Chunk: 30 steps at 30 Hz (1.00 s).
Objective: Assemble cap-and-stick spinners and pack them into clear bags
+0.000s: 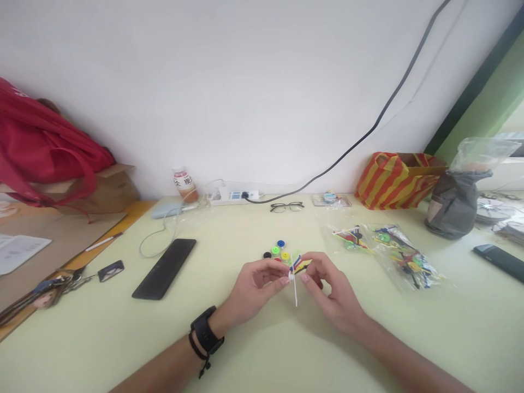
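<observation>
My left hand (pixel 256 284) pinches a small white plastic piece (pixel 292 276) between thumb and fingers. A thin white stick (pixel 295 295) runs upright through or against it; I cannot tell which. Just to the right is my right hand (pixel 329 286), its thumb and forefinger apart and curved toward the white piece, with nothing visibly gripped. Behind the fingers lie thin blue, red, yellow and black plastic strips (pixel 302 266), partly hidden. Beyond my left hand several small round pieces sit on the table, among them a blue one (pixel 280 244), a green one (pixel 275 250) and a black one (pixel 267 255).
Clear bags of coloured plastic parts (pixel 409 262) lie to the right. A black phone (pixel 165 269) and keys (pixel 61 286) lie to the left. Along the wall are a bottle (pixel 185 185), a power strip (pixel 233 196), glasses (pixel 287 207) and a striped bag (pixel 395 183).
</observation>
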Each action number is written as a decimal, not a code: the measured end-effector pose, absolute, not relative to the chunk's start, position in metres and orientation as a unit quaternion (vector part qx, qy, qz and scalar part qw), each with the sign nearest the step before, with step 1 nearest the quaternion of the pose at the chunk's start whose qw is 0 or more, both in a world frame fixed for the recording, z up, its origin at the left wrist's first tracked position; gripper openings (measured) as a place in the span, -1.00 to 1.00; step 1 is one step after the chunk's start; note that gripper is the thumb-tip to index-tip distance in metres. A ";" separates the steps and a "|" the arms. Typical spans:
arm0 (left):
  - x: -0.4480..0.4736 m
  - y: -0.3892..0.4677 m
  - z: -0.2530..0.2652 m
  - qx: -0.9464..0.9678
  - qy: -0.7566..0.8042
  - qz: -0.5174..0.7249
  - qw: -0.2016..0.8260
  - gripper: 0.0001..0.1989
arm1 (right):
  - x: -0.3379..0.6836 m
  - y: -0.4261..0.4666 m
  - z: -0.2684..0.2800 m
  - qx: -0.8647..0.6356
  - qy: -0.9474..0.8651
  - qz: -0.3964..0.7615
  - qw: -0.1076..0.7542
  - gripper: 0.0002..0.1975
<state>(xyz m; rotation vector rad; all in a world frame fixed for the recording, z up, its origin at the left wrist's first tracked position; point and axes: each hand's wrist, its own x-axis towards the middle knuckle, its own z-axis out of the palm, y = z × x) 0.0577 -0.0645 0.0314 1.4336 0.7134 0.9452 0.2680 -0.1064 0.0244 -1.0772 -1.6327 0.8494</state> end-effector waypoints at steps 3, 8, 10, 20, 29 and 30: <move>0.057 -0.064 0.031 0.614 0.309 0.409 0.600 -0.76 | 0.271 -0.107 0.025 -0.436 -0.681 0.330 0.487 -0.47; 0.056 -0.062 0.031 0.616 0.309 0.408 0.599 -0.76 | 0.277 -0.105 0.033 -0.419 -0.698 0.371 0.447 -0.69; 0.056 -0.061 0.030 0.619 0.317 0.412 0.589 -0.75 | 0.277 -0.104 0.034 -0.406 -0.692 0.417 0.427 -0.46; 0.058 -0.065 0.032 0.625 0.314 0.406 0.588 -0.74 | 0.264 -0.104 0.031 -0.435 -0.667 0.441 0.414 -0.67; 0.059 -0.068 0.035 0.680 0.303 0.406 0.530 -0.79 | 0.265 -0.102 0.031 -0.424 -0.667 0.477 0.383 -0.62; 0.058 -0.068 0.035 0.696 0.314 0.402 0.505 -0.77 | 0.267 -0.102 0.032 -0.423 -0.677 0.467 0.380 -0.63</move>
